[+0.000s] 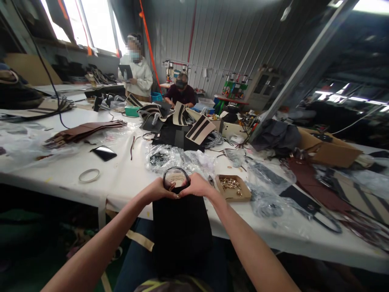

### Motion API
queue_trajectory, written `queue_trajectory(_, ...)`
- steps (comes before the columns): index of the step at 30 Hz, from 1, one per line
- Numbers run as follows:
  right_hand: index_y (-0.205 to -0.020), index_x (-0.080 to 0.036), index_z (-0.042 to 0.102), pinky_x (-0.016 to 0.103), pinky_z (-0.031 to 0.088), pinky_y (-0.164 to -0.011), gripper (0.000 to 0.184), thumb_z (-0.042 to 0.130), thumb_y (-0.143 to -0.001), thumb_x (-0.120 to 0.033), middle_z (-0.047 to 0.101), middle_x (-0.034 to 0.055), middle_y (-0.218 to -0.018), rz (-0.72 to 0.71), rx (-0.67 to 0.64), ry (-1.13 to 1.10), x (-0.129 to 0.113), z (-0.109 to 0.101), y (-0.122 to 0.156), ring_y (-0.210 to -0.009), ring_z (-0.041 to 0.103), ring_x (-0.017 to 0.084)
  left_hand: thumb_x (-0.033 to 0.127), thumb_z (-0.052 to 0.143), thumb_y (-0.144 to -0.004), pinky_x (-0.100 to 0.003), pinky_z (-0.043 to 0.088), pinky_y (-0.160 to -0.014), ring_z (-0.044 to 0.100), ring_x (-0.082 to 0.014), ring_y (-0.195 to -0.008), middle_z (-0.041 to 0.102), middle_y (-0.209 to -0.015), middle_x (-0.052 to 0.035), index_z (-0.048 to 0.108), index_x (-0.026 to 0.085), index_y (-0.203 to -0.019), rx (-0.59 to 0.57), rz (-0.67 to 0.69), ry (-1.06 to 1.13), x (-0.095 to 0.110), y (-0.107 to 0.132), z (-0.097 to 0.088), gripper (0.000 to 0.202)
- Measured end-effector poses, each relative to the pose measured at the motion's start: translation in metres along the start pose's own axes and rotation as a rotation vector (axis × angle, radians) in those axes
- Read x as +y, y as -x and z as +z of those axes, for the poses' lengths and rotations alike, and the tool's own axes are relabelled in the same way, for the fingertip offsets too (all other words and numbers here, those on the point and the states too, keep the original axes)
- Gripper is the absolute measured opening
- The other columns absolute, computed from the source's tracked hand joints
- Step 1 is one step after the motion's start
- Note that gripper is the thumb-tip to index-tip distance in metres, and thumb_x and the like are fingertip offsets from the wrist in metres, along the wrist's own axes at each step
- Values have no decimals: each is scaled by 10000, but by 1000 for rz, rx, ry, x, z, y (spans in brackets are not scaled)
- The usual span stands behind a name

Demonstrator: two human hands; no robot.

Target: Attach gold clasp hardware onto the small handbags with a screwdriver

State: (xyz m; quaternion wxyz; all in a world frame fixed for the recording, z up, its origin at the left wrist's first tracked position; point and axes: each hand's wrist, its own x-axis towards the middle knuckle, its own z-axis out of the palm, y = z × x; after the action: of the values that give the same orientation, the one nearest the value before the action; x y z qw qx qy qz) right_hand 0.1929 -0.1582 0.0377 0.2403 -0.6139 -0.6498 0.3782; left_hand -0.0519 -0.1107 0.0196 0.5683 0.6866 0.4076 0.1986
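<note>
A black bag piece (182, 231) hangs over my lap at the table's front edge, with a dark loop handle (176, 168) standing up from its top. My left hand (158, 190) is closed on the left side of the handle's base, and my right hand (196, 185) grips the right side. Both thumbs meet low at the centre, where the top edge of the piece is partly covered. Just beyond the loop lie clear plastic bags (194, 160). To the right of my right hand, a small cardboard tray (237, 198) holds gold-coloured metal fittings (231, 184).
On the white table (121, 178) lie a tape roll (89, 175), a phone (104, 153) and brown strips (82, 132). Striped panels (200, 129) are piled ahead. Another black piece with a loop (304, 202) lies right. One person (136, 77) stands behind; another (180, 93) sits.
</note>
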Motion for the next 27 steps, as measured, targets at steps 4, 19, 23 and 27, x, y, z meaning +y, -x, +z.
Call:
queue_trajectory(4, -782, -175, 812, 246, 370, -584, 416, 1033, -547, -438, 676, -56, -681, 1, 49, 28, 0, 4, 5, -653, 581, 139, 359, 1036, -545, -298, 443, -628, 574, -192, -665, 684, -686, 17, 782, 175, -748, 48, 28, -28, -6, -6, 4, 373)
queue_trajectory(19, -793, -192, 822, 264, 405, -621, 288, 992, -624, -352, 700, -27, -697, -48, 75, 192, -11, 12, 8, -676, 613, 170, 292, 1036, -559, -450, 588, -1036, 752, -359, -1076, 841, -1004, -86, 851, 149, -1017, 11, 139, 114, -18, -1, 5, 514)
queue_trajectory(23, -728, -222, 804, 270, 392, -589, 240, 977, -614, -344, 683, -18, -629, -73, 180, 275, -21, 17, 9, -623, 625, 185, 237, 1030, -536, -450, 584, -1069, 742, -362, -1143, 844, -1076, -100, 846, 156, -1137, 57, 197, 168, -17, -4, 4, 634)
queue_trajectory(27, -794, -264, 839, 272, 409, -565, 274, 979, -567, -322, 733, -24, -666, -156, 265, 220, -17, 17, 5, -634, 684, 216, 222, 962, -624, -448, 589, -1060, 749, -376, -1155, 845, -1136, -88, 850, 177, -1188, 33, 207, 169, -17, -5, 5, 577)
